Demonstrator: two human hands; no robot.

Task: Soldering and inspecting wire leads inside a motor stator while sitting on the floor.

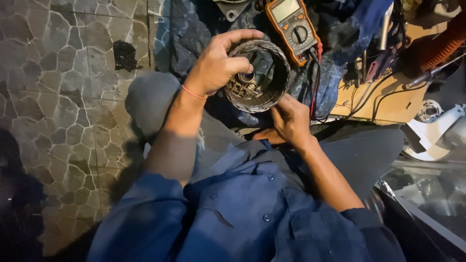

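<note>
The round housing looks like dull, grimy metal; the meter is glossy orange plastic; the floor is rough stone.

A floor of irregular grey stone tiles fills the left side, dimly lit and falling into deep shadow at the lower left corner. A low tan wooden surface sits at the upper right, in warmer light.

A stone-patterned floor carries a dark cloth and board.
</note>
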